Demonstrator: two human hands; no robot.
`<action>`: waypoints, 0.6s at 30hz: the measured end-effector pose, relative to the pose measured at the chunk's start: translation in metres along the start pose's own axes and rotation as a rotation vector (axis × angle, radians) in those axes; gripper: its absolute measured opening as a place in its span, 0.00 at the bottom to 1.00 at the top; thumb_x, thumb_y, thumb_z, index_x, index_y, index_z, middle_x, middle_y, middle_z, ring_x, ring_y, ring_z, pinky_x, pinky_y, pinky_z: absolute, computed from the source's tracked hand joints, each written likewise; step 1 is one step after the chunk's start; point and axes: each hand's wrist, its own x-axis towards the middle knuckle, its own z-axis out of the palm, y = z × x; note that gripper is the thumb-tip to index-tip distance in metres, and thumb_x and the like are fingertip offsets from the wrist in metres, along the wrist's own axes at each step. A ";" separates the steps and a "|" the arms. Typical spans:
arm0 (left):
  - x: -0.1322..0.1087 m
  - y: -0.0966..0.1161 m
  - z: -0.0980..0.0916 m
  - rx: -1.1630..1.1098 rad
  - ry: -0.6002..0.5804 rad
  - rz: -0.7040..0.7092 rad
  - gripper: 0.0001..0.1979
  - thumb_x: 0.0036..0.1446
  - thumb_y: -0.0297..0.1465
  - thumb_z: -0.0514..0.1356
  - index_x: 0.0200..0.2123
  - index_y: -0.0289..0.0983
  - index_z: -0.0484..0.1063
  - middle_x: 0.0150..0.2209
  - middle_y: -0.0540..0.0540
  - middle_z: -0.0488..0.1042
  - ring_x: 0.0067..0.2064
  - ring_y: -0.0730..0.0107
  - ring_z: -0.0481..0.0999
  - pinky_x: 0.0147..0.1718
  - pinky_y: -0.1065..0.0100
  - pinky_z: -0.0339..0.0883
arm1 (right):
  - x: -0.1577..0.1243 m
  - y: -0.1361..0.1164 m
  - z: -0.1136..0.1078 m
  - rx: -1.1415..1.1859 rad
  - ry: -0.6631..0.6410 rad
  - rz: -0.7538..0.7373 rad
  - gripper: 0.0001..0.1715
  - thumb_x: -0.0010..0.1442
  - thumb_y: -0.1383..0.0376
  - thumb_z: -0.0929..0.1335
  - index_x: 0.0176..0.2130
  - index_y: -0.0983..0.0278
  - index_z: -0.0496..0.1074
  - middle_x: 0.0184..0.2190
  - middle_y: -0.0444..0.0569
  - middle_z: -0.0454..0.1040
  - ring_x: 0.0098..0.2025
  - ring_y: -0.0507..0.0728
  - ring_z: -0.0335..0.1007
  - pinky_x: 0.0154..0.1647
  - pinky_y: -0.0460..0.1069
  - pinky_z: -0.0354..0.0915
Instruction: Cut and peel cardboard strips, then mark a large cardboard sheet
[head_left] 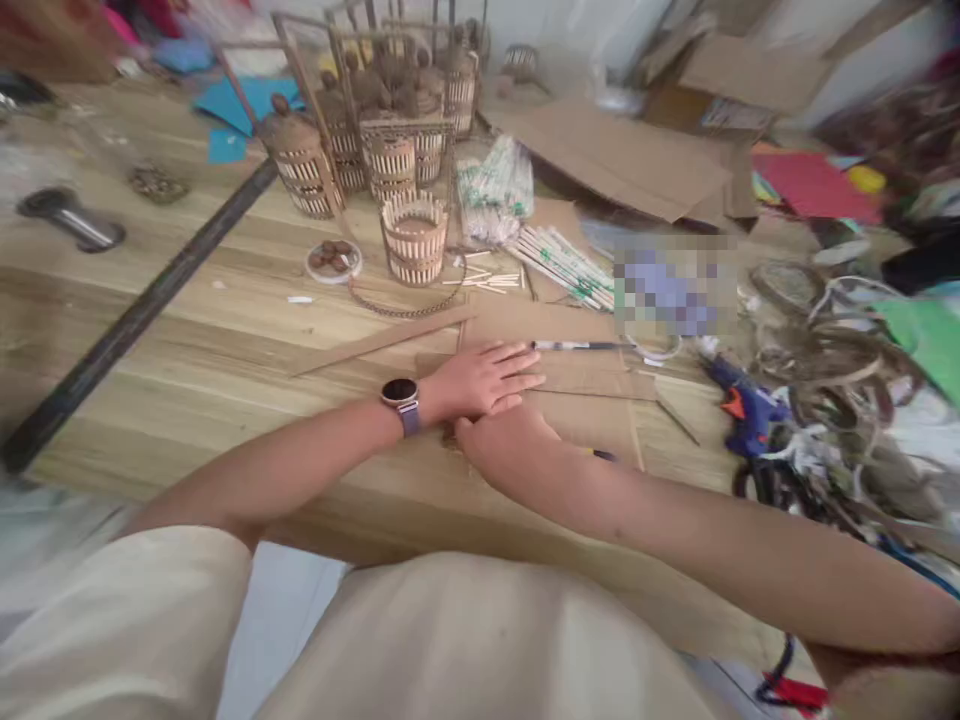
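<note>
Cluttered table point(187, 330): cardboard point(585, 375) is pressed flat by the open left hand point(484, 380); the grip of the right hand point(510, 445) cannot be told; finished baskets point(414, 238) are seen upper centre.

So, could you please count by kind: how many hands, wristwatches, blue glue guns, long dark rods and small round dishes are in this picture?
Hands: 2, the left hand and the right hand
Wristwatch: 1
Blue glue gun: 1
Long dark rod: 1
Small round dish: 1
Total: 6
</note>
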 end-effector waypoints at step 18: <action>-0.001 -0.002 0.009 0.021 0.073 0.005 0.22 0.71 0.37 0.49 0.65 0.40 0.62 0.68 0.43 0.58 0.68 0.56 0.58 0.66 0.56 0.51 | -0.006 0.004 -0.006 -0.033 -0.035 -0.045 0.25 0.56 0.79 0.65 0.54 0.72 0.69 0.42 0.66 0.79 0.44 0.70 0.78 0.33 0.53 0.72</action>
